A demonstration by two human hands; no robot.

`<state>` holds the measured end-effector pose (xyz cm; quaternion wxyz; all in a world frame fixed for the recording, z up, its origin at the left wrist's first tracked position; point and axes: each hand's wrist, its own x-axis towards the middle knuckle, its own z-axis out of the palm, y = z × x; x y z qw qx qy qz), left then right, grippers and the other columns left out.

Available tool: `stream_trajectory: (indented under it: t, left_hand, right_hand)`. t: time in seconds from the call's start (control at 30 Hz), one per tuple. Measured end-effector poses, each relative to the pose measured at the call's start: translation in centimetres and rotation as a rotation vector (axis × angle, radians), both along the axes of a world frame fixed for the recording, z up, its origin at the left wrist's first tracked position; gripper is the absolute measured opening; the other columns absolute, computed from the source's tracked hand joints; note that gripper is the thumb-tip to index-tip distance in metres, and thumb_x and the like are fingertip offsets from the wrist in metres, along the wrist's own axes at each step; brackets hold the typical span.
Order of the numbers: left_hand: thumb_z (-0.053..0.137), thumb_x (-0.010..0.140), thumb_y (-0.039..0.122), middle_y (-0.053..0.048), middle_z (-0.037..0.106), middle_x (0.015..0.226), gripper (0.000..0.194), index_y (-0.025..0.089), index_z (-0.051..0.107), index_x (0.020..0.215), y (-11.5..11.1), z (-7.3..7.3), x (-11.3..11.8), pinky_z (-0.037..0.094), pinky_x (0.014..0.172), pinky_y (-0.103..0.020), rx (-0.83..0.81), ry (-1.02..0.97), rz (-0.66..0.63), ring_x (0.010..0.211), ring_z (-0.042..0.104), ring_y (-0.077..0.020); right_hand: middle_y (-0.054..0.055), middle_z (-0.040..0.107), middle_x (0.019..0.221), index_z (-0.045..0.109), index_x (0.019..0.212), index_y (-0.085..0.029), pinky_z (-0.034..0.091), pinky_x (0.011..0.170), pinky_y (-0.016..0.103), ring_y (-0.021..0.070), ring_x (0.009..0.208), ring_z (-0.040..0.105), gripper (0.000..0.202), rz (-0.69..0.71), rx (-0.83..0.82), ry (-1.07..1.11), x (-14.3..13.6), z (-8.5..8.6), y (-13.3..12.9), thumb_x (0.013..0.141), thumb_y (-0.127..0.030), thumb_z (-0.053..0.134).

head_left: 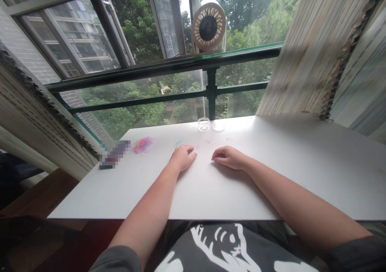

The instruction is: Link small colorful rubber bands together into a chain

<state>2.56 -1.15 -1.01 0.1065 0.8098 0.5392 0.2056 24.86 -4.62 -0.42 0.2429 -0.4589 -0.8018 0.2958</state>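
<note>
My left hand (pixel 182 158) rests on the white table (pixel 217 195), palm down, its thumb apart from the fingers. Just beyond its fingers lie a small teal cluster (pixel 179 143) and a few pink bits (pixel 198 146), thin like little rubber bands. My right hand (pixel 229 157) lies on its side, fingers curled and tips close together; whether anything is between them is hidden. Past it are a pink cluster (pixel 209 141) and a brownish one (pixel 229 139). A loose multicoloured pile (pixel 143 145) of the same thin pieces sits to the left.
A clear round container (pixel 203 124) stands at the table's far edge, beside a clear round lid or dish (pixel 218 127). A blurred dark object (pixel 116 154) lies at the left edge. Beyond are a green railing (pixel 212 89), a round fan-like device (pixel 208 27) and curtains (pixel 313 50).
</note>
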Motion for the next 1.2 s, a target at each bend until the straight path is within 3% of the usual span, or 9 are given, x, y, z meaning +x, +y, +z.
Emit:
stream_trajectory:
  t: [0.33, 0.6, 0.9, 1.2]
  left_hand:
    - [0.052, 0.07, 0.042, -0.005, 0.056, 0.111, 0.044, 0.021, 0.056, 0.108, -0.15, 0.32, 0.1, 0.035, 0.092, -0.031, -0.011, -0.027, 0.042, 0.104, 0.048, -0.0219]
    - [0.051, 0.07, 0.044, -0.005, 0.055, 0.109, 0.04, 0.023, 0.059, 0.103, -0.41, 0.02, 0.59, 0.03, 0.095, -0.036, 0.009, -0.02, -0.051, 0.105, 0.044, -0.0231]
    - [0.052, 0.069, 0.046, -0.005, 0.053, 0.111, 0.039, 0.024, 0.061, 0.099, -0.4, -0.13, 0.55, 0.03, 0.095, -0.038, 0.005, -0.021, -0.035, 0.106, 0.042, -0.0241]
    - [0.053, 0.069, 0.04, -0.006, 0.056, 0.102, 0.032, 0.02, 0.061, 0.094, -0.15, 0.23, 0.37, 0.038, 0.087, -0.034, 0.06, -0.133, 0.007, 0.097, 0.05, -0.021]
  right_hand:
    - [0.001, 0.059, 0.064, 0.067, 0.079, -0.016, 0.035, 0.053, 0.02, 0.009, 0.055, 0.046, 0.021, -0.028, 0.028, -0.014, -0.04, -0.09, 0.1, 0.068, -0.024, 0.05]
    - [0.001, 0.06, 0.066, 0.066, 0.079, -0.016, 0.036, 0.055, 0.02, 0.0095, 0.056, 0.047, 0.021, -0.016, 0.033, -0.015, -0.01, -0.19, 0.15, 0.069, -0.024, 0.049]
    - [0.001, 0.06, 0.066, 0.066, 0.079, -0.017, 0.036, 0.054, 0.02, 0.0096, 0.056, 0.048, 0.021, -0.016, 0.027, -0.009, -0.11, -0.04, 0.06, 0.068, -0.023, 0.049]
    - [0.001, 0.06, 0.065, 0.066, 0.079, -0.017, 0.036, 0.054, 0.02, 0.009, 0.056, 0.047, 0.021, -0.018, 0.037, -0.022, -0.07, -0.03, 0.01, 0.069, -0.022, 0.049]
